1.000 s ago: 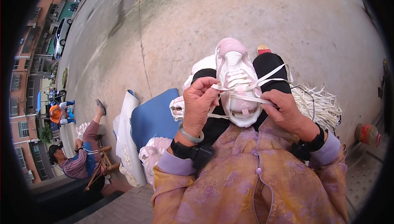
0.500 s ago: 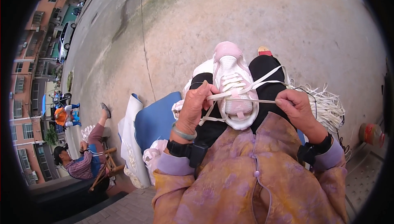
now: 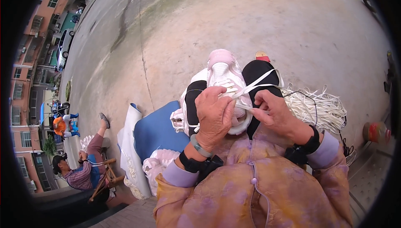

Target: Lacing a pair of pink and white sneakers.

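Observation:
A pink and white sneaker lies between my knees, its toe pointing away from me. My left hand is closed over the left side of its tongue, thumb and forefinger pinching a flat white shoelace. On the other side my right hand grips the same lace between thumb and fingers, and a short stretch runs between the hands. A loose loop of lace arches over my right knee. My left hand hides part of the lacing.
A bundle of white laces lies by my right leg, with a plastic jar farther right. More pink and white shoes and a blue sheet are at my left. Beyond, another person sits on a wooden chair.
My hands have come closer together over the shoe, so the stretch of lace between them is shorter. The right hand moved left; the left hand moved right.

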The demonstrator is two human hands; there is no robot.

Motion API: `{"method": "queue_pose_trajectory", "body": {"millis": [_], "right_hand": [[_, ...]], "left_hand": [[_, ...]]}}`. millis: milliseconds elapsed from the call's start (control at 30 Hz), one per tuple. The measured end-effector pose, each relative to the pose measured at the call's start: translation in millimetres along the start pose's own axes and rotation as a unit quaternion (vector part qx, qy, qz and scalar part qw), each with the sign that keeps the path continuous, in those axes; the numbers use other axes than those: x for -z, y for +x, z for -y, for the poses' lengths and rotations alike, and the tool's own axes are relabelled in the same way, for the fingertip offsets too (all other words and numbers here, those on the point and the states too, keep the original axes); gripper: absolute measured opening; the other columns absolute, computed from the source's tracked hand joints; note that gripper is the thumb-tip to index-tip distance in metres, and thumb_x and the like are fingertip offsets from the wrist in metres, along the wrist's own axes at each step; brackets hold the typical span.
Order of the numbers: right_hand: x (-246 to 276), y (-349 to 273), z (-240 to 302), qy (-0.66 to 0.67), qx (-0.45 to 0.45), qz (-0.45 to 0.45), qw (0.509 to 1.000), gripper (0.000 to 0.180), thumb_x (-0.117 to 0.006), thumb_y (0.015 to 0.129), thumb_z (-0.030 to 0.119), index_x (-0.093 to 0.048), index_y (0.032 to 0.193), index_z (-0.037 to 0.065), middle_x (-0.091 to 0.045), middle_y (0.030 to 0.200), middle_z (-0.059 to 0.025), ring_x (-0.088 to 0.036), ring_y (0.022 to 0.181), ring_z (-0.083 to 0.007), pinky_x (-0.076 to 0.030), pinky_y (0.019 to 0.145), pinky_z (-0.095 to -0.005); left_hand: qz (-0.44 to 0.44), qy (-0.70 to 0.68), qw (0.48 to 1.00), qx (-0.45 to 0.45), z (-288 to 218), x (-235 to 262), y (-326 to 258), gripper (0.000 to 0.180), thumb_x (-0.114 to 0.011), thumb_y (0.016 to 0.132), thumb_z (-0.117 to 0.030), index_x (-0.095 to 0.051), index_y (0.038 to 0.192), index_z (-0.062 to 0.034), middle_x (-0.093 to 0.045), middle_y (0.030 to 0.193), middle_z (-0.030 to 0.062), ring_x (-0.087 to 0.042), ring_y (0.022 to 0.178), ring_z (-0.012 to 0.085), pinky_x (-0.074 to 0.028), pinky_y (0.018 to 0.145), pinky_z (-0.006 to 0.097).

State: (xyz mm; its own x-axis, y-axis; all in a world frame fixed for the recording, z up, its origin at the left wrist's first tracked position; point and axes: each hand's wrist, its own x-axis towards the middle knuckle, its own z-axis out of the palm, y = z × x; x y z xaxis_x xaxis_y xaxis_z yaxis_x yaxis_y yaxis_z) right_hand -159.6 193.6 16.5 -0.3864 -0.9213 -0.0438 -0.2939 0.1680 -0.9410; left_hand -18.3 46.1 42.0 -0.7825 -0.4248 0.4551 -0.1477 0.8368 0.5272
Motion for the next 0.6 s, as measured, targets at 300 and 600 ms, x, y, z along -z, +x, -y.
{"method": "queue_pose_trajectory", "body": {"millis": [300, 600], "right_hand": [[-24.6, 15.5, 2.3, -0.062, 0.087, -0.086, 0.991, 0.043, -0.063, 0.074, 0.013, -0.050, 0.111, -0.003, -0.059, 0.078, -0.0166, -0.061, 0.066, -0.0300, -0.048, 0.057, -0.0364], [-17.8, 11.9, 5.9, -0.011, 0.010, -0.061, 0.998, 0.041, -0.064, 0.075, 0.014, -0.048, 0.109, -0.002, -0.058, 0.063, -0.0159, -0.060, 0.061, -0.0335, -0.046, 0.054, -0.0405]], "left_hand": [[0.031, 0.057, 0.997, 0.044, 1.9, -24.7, -7.5, 0.011, -0.062, 0.070, -0.013, -0.067, 0.076, -0.0050, -0.058, 0.114, 0.0149, -0.047, 0.113, 0.0382, -0.028, 0.098, 0.050], [0.030, 0.015, 0.996, 0.086, 2.8, -29.5, -8.8, 0.008, -0.062, 0.067, -0.005, -0.064, 0.074, -0.0031, -0.053, 0.122, 0.0204, -0.045, 0.116, 0.0381, -0.035, 0.097, 0.044]]}}
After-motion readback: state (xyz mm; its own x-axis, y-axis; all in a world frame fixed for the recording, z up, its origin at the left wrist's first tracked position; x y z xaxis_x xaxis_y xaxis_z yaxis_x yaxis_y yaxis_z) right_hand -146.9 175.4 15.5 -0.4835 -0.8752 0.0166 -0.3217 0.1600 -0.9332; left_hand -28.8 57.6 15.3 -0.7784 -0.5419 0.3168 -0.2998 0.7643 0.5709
